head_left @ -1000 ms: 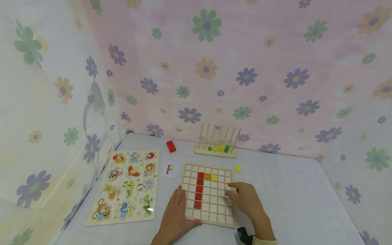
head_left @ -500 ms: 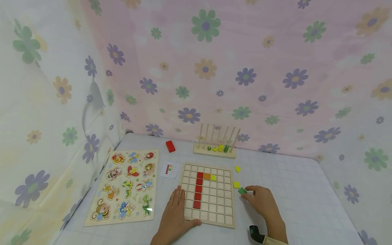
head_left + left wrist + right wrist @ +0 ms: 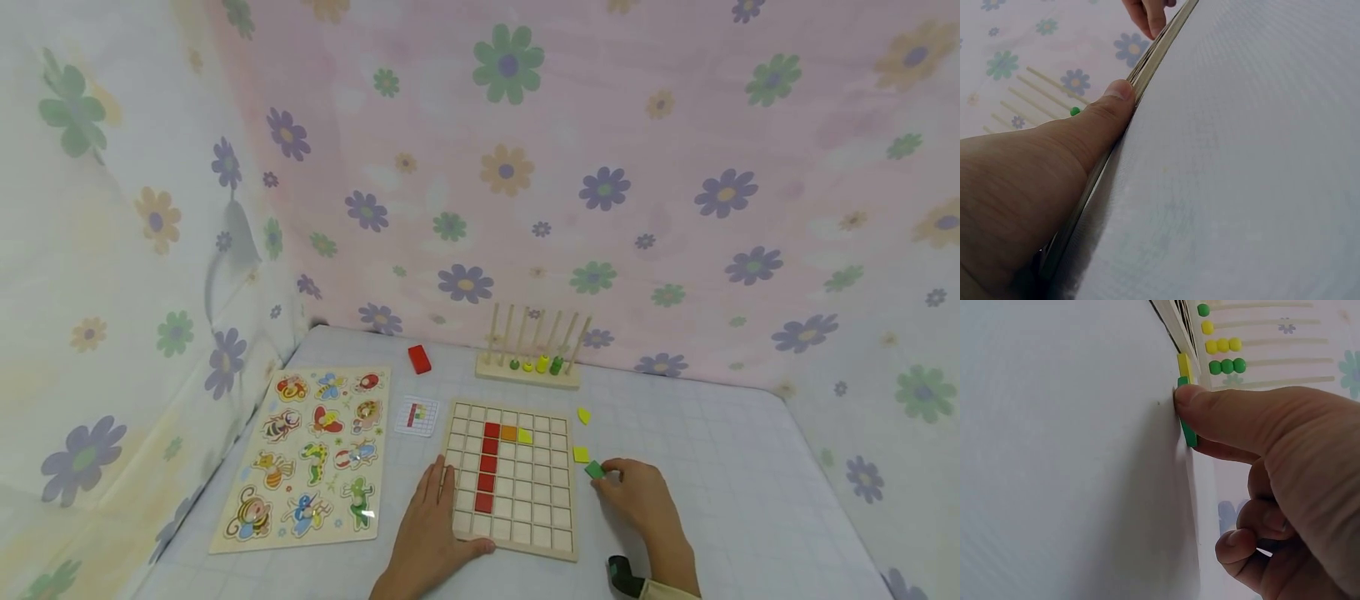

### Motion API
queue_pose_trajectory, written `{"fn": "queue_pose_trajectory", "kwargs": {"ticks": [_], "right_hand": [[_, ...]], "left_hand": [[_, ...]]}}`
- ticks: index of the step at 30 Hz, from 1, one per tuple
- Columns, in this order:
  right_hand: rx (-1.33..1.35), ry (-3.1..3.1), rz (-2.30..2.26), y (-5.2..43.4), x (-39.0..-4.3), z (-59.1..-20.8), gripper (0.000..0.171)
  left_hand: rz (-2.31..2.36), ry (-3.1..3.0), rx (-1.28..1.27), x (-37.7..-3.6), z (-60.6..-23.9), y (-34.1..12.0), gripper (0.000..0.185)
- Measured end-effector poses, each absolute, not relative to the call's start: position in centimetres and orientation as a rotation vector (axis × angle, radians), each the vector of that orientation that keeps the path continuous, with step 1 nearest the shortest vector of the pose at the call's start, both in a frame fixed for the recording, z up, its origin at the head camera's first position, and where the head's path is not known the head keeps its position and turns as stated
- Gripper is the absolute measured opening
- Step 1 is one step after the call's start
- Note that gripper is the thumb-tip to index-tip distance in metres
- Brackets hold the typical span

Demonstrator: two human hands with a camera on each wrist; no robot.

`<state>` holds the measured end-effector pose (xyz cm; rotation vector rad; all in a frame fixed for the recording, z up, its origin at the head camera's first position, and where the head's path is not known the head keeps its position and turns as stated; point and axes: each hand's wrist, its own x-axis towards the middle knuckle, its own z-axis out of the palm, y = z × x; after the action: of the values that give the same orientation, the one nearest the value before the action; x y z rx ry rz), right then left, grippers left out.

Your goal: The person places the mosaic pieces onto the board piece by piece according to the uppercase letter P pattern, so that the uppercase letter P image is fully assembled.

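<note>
A wooden grid board (image 3: 522, 532) lies on the table with a column of red square tiles (image 3: 489, 463), an orange tile (image 3: 509, 433) and a yellow tile with a rounded corner (image 3: 525, 437) in its cells. My left hand (image 3: 431, 527) rests at its near left corner, fingers straight along the left side, thumb against the front edge. Right of the board, my right hand (image 3: 637, 492) pinches a green square tile (image 3: 595, 470) between thumb and fingers. In the right wrist view the green tile (image 3: 1189, 432) stands out beside a yellow square tile (image 3: 1184, 365).
A pattern card (image 3: 417, 415) lies left of the board, near a wooden insect puzzle (image 3: 300, 458). Behind stand a peg rack (image 3: 527, 372) with green and yellow beads and a red block (image 3: 419, 359). One yellow rounded tile (image 3: 584, 415) lies at the board's upper right.
My right hand moved right, off the board's right edge, and now holds the green tile on the table. A yellow square tile became visible beside the board. The left hand stayed put.
</note>
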<state>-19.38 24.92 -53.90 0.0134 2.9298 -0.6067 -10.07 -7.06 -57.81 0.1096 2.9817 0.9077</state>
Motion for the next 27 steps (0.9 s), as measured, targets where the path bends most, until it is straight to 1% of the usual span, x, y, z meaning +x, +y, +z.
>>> {"fn": "queue_pose_trajectory", "kwargs": {"ticks": [7, 12, 20, 27], "right_hand": [[0.108, 2.908, -0.621, 24.5, -19.5, -54.3, 0.036], [0.110, 2.928, -0.605, 24.4, -19.6, -54.1, 0.037], [0.020, 2.973, -0.603, 24.4, -19.4, -53.2, 0.034], [-0.110, 2.997, -0.685, 22.6, -18.9, -51.9, 0.030]], "left_hand": [[0.909, 2.968, 0.103, -9.9, -57.8, -7.0, 0.134], [0.903, 2.984, 0.110, -10.0, -57.7, -7.0, 0.134], [0.891, 2.989, 0.109, -10.0, -57.8, -7.0, 0.133], [0.878, 2.994, 0.103, -10.2, -57.9, -6.9, 0.134]]}}
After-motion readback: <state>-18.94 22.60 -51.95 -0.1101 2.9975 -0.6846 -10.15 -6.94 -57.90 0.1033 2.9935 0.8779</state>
